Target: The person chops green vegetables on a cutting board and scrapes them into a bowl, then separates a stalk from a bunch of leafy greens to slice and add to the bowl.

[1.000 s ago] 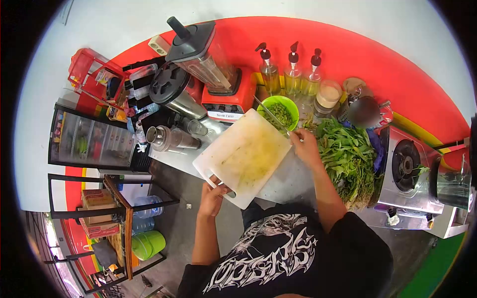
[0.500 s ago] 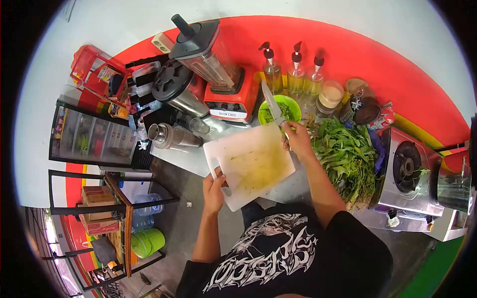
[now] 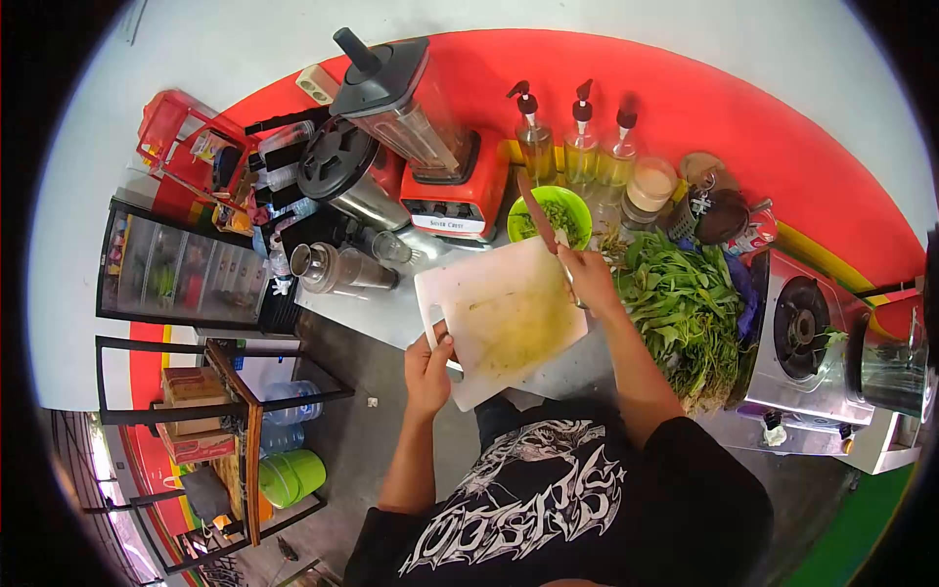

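While the left hand [image 3: 428,370] curls its fingers shut on the handle edge of the board [image 3: 509,313], the right hand [image 3: 590,277] is closed around a knife [image 3: 536,207]. The board lies between the two hands, its far corner under the right fingers. From those fingers the blade runs up over a green bowl [image 3: 584,219] of chopped greens. Just right of them lies a heap of leaves [image 3: 685,308]. Beyond the blade tip stands a red blender [image 3: 455,186].
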Motion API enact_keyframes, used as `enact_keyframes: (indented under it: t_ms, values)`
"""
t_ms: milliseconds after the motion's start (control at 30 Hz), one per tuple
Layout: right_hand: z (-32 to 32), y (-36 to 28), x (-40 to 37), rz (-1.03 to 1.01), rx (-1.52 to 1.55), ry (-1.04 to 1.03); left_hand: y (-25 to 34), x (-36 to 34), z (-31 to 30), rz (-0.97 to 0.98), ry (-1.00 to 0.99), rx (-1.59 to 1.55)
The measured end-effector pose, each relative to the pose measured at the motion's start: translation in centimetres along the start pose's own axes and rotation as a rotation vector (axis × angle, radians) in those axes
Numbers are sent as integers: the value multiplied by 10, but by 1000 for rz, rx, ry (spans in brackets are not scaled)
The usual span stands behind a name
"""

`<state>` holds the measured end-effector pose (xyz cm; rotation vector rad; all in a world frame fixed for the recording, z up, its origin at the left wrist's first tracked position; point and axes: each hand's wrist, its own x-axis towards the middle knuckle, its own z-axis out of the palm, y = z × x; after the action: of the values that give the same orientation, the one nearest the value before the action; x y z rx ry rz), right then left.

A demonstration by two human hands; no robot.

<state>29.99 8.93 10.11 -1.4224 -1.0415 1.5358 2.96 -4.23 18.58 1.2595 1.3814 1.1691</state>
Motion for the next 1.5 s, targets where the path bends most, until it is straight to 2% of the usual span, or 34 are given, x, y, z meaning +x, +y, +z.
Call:
enact_keyframes:
  t_ms: [133, 200, 233, 267, 333, 467, 733, 800, 867, 933, 1000, 1067, 1100, 1133, 1233, 1333, 1367, 1500]
  values:
    - [-16, 24, -7, 31, 2, 8, -4, 3, 3, -14, -4, -34]
    - [-24, 33, -12, -89, -146, -8, -10, 4, 2, -15, 21, -2]
    - [-28, 22, -27, 47, -84, -37, -9, 4, 3, -27, 21, -12]
    - [-32, 28, -32, 55, -88, -33, -10, 5, 4, -34, 18, -17]
    - [-41, 37, -40, 3, -105, -55, -13, 7, 4, -36, 16, -53]
    - [-55, 47, -54, 37, -83, -95, -14, 11, 5, -44, 43, -78]
    - [-71, 36, -70, 4, -221, -110, -11, 14, -13, -2, 143, -117]
    - [-65, 40, -64, -205, -279, -105, -5, 12, -16, 1, 132, -94]
    - [-58, 40, -55, -250, -339, -78, -2, 10, -18, -7, 123, -48]
    - [-45, 22, -53, -234, -223, 9, -4, 6, -20, -3, 115, -41]
    - [-41, 24, -40, -284, -331, 51, -6, 3, -20, 5, 119, -28]
    - [-28, 13, -34, -429, -380, 191, -4, 1, -18, -4, 101, -37]
    - [-24, 6, -30, -291, -414, 165, -4, 1, -16, -14, 85, -47]
    - [-21, 10, -24, -294, -413, 165, -4, -1, -15, -12, 86, -46]
    - [-8, 26, -7, -582, -520, 248, -1, -1, -8, -32, 49, -38]
    - [0, 18, -14, -603, -549, 232, -2, 1, -2, -11, 37, -48]
    - [2, 12, -18, -536, -594, 218, 0, 1, 0, -9, 34, -50]
    - [-3, 11, -29, -495, -656, 187, -2, 3, 1, -22, 58, -75]
